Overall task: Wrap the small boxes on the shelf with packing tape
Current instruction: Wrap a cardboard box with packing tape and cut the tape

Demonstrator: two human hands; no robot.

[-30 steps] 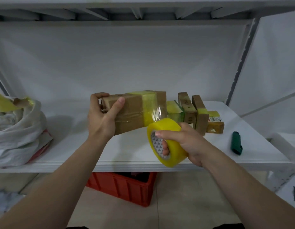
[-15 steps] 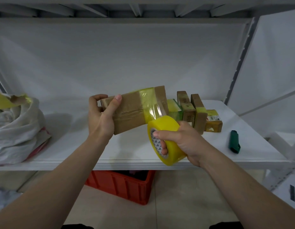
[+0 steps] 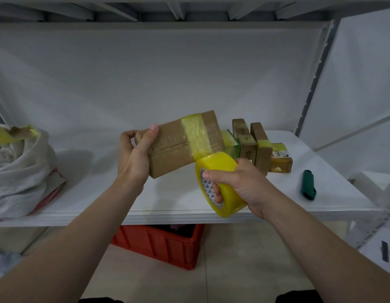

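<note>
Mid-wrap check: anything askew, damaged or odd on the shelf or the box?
Nothing serious. The box in the left hand is held tilted, its yellow band near one end, tape running unbroken to the roll in the right hand. Torn cardboard with yellow tape sticks out of the white bag at left.

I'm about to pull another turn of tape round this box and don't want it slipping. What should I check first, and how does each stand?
1. Left hand grips the box at its left end: ok.
2. Right hand holds the tape roll, fingers through its core: ok.
3. Tape strip runs unbroken from roll to box: ok.
4. Box lifted clear of the shelf, free to turn: ok.
5. Strip smooth on the hidden far side: cannot tell.
</note>
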